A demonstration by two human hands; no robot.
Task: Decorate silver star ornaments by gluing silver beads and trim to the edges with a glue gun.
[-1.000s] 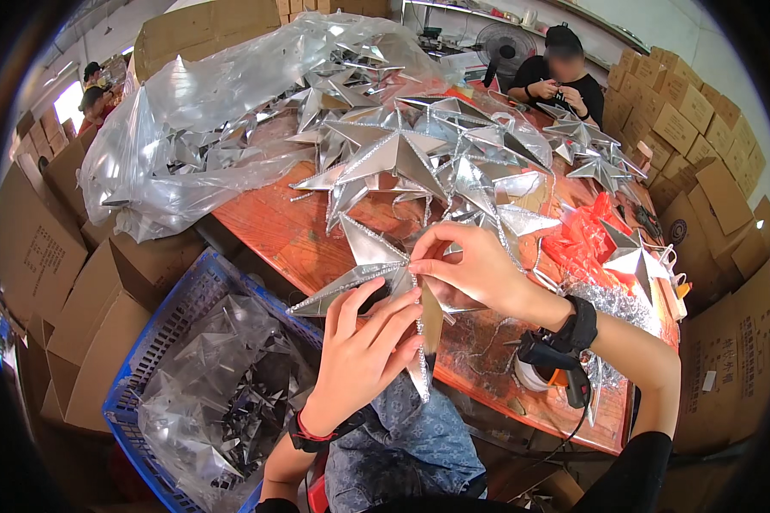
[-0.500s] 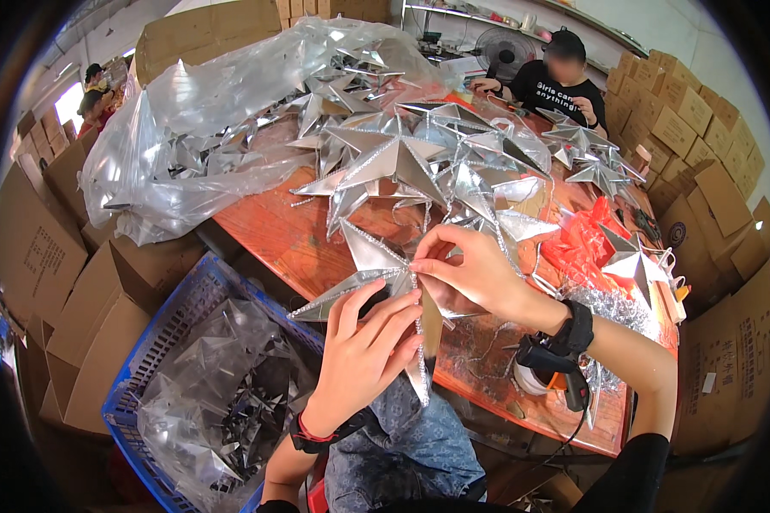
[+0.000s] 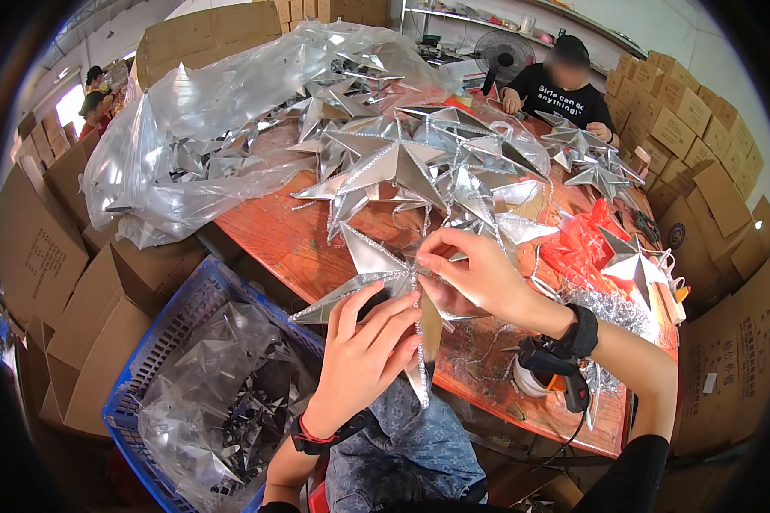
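A silver five-pointed star (image 3: 372,253), its ridges edged with sparkling bead trim (image 3: 414,295), is held over the table's near edge. My left hand (image 3: 361,352) is closed on the star's lower left side, fingers lying across its face and the thumb mostly hidden. Thumb and forefinger of my right hand (image 3: 481,275) pinch together just above the star's centre, where the bead trim reaches the fingertips. The very end of the trim is hidden by them. Just beyond my hands lies a pile of similar silver stars (image 3: 393,162).
The red-brown table (image 3: 265,248) carries a big clear bag (image 3: 120,184) of stars, red plastic (image 3: 573,244), tinsel (image 3: 616,312) and a glue gun (image 3: 549,357). At my left stands a blue basket (image 3: 137,376). A co-worker (image 3: 565,98) sits across, near stacked cartons (image 3: 676,120).
My right hand has shifted slightly up and right from the star's centre, still pinching. My left hand keeps its hold. The co-worker across the table has moved both hands.
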